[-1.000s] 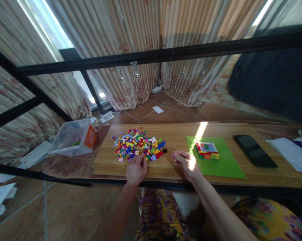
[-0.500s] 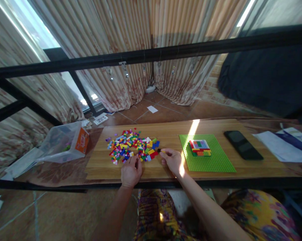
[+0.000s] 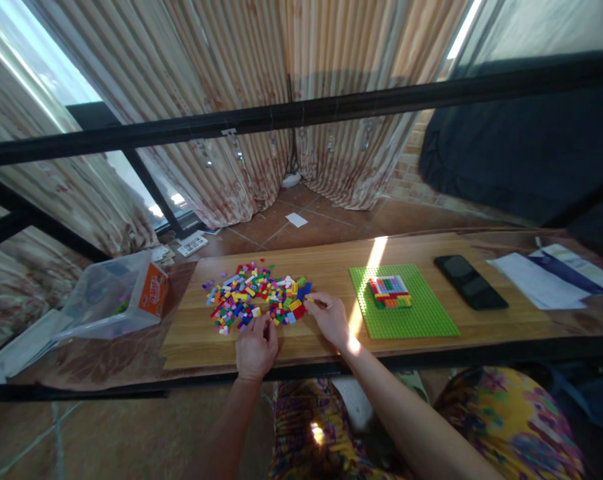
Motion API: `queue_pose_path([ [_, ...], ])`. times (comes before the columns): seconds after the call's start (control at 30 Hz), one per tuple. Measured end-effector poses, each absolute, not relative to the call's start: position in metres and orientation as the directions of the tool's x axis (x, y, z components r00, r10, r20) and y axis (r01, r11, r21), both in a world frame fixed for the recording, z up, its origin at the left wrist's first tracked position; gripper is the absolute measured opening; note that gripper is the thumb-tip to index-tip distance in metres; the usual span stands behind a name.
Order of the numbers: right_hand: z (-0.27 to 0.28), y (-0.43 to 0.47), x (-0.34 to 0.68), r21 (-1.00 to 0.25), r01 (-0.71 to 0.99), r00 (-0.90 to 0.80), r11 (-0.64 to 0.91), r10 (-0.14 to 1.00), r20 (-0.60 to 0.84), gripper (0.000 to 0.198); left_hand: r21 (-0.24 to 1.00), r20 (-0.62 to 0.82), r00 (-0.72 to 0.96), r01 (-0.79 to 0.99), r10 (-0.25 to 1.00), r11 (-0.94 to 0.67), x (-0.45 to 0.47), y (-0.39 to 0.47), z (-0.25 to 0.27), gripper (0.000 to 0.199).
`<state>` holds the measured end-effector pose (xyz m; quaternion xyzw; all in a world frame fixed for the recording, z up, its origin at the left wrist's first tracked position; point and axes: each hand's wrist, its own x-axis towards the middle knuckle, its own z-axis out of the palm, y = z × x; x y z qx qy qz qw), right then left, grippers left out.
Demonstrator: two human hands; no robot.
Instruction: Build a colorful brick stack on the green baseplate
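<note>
Loose toy bricks in many colours form a pile [image 3: 246, 293] on the wooden board. At the pile's right edge, my right hand [image 3: 329, 321] is closed in a pinch on a small yellow brick [image 3: 310, 300], close to larger red and yellow bricks. Along the near edge of the pile rests my left hand [image 3: 256, 348], its fingers curled together; whatever they hold, if anything, is hidden. On a green baseplate [image 3: 416, 325] to the right sits a low, multicoloured brick build [image 3: 390, 292], with red, green, orange and yellow bricks around paler ones.
A clear plastic box [image 3: 114, 293] with an orange label stands left of the wooden board [image 3: 191, 347]. A black phone [image 3: 470, 282] lies right of the baseplate, with papers [image 3: 536, 280] beyond it. A dark rail [image 3: 291, 115] crosses behind the table.
The view has shifted slightly, moving the scene leftward. My right hand has come a little closer to the pile with the yellow brick; the black brick by its fingertips no longer shows. My left hand stays near the pile.
</note>
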<state>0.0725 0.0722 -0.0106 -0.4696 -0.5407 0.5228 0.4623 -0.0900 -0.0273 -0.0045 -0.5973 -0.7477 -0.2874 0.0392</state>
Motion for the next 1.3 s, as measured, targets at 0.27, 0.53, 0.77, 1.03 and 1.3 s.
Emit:
queue_pose_path([
  [0.27,0.008,0.064,0.091,-0.986,-0.160,-0.062,-0.044,0.997,-0.035,0.025,0.363,0.429,-0.269,0.926,0.862,0.109,-0.093,-0.027,-0.009,0.018],
  [0.53,0.016,0.043,0.180,-0.969,-0.230,0.163,-0.087,0.978,-0.127,0.033,0.350,0.452,-0.260,0.932,0.853,0.099,-0.095,-0.026,-0.010,0.018],
  [0.77,0.002,0.051,0.254,-0.949,-0.299,0.431,-0.095,0.874,-0.223,0.036,0.330,0.469,-0.240,0.940,0.850,0.083,-0.096,-0.025,-0.009,0.019],
  [1.03,0.002,0.077,0.270,-0.992,-0.117,0.499,-0.053,0.860,-0.105,0.032,0.331,0.458,-0.248,0.939,0.854,0.095,-0.095,-0.025,-0.006,0.020],
  [1.3,-0.010,0.094,0.273,-0.998,-0.016,0.489,-0.056,0.870,-0.057,0.031,0.328,0.480,-0.237,0.941,0.845,0.078,-0.096,-0.024,-0.007,0.017],
])
